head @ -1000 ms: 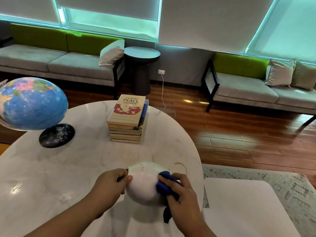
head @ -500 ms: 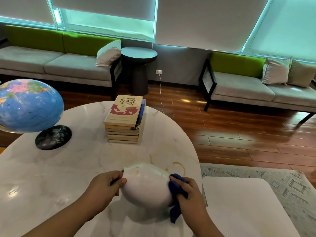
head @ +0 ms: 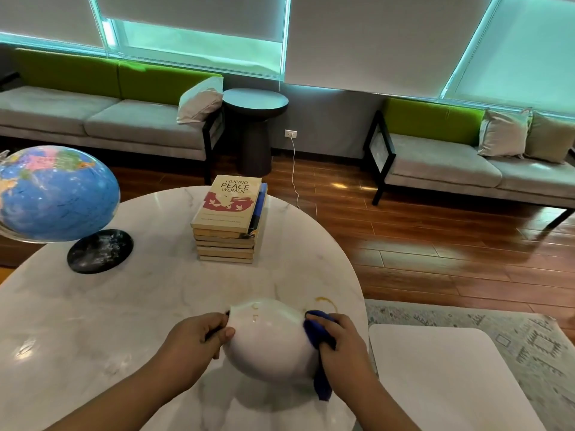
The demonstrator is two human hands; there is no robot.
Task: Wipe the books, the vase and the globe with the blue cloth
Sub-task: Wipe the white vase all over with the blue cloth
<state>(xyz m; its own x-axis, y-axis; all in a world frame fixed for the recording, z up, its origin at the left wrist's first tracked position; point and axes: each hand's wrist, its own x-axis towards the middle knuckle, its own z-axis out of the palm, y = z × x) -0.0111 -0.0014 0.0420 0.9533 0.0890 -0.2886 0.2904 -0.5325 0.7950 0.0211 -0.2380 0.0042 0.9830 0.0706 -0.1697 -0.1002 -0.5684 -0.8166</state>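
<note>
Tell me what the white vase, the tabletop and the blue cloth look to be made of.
The vase: likely glazed ceramic, smooth and white with a soft sheen. The table: marble or marble-look, grey veins, glossy reflections. The blue cloth: soft fabric, perhaps microfibre; it bunches and hangs limp.

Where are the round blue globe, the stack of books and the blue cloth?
Round blue globe (head: 56, 194): head view, on its blue ocean.
Stack of tan paperback books (head: 228, 202): head view, on the top cover.
Crumpled blue cloth (head: 314, 329): head view, on its bunched upper part.
</note>
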